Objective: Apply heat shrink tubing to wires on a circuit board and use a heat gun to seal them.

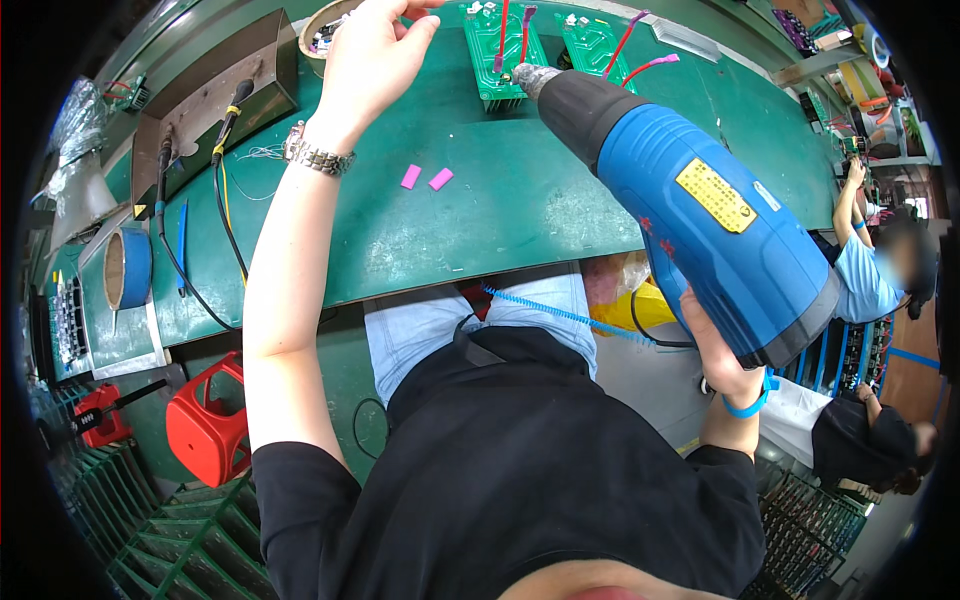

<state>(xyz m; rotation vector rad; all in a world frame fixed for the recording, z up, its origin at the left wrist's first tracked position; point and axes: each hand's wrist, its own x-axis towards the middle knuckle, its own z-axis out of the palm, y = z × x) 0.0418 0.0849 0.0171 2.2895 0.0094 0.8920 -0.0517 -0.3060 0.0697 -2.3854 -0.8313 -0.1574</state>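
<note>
My right hand [715, 345] is wrapped round the handle of a blue and black heat gun [700, 210], largely hidden behind its body. The nozzle points to the upper left, at a green circuit board [487, 40] near the far edge. Red wires with purple sleeves stand up from this board and from a second circuit board [597, 42] beside it. My left hand [375, 60] is raised left of the boards, thumb apart from the bent fingers, which the top edge partly cuts off. Nothing shows in it. Two pink sleeve pieces [425, 177] lie on the green table.
At the left, two soldering irons [228, 120] rest by a metal tray [200, 105], their cables crossing the table [400, 250]. A blue tape roll [128, 268] stands at the left edge. A red stool [208, 420] is below. Two other people are at the right.
</note>
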